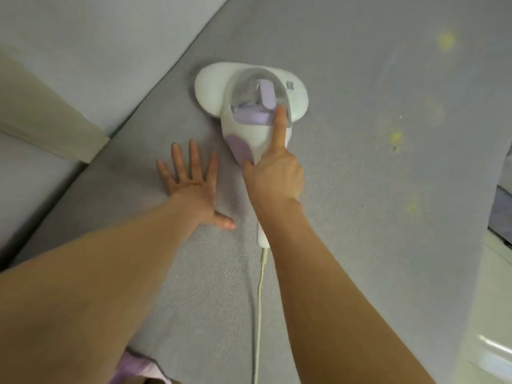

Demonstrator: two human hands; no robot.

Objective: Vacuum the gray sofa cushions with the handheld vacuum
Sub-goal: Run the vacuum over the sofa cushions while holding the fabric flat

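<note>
A white and lilac handheld vacuum (249, 106) lies head-down on the gray sofa seat cushion (360, 189), its wide head pointing away from me. My right hand (274, 176) grips its handle, index finger stretched forward along the body up to the clear dust cup. My left hand (191, 181) lies flat on the cushion just left of the handle, fingers spread, holding nothing. The vacuum's white cord (259, 300) trails back toward me across the cushion.
The gray back cushion (97, 51) rises at the upper left, meeting the seat in a diagonal crease. Faint yellow spots (396, 138) mark the seat on the right. A pale floor (490, 314) lies beyond the cushion's right edge, and lilac cloth (133, 367) shows at the bottom.
</note>
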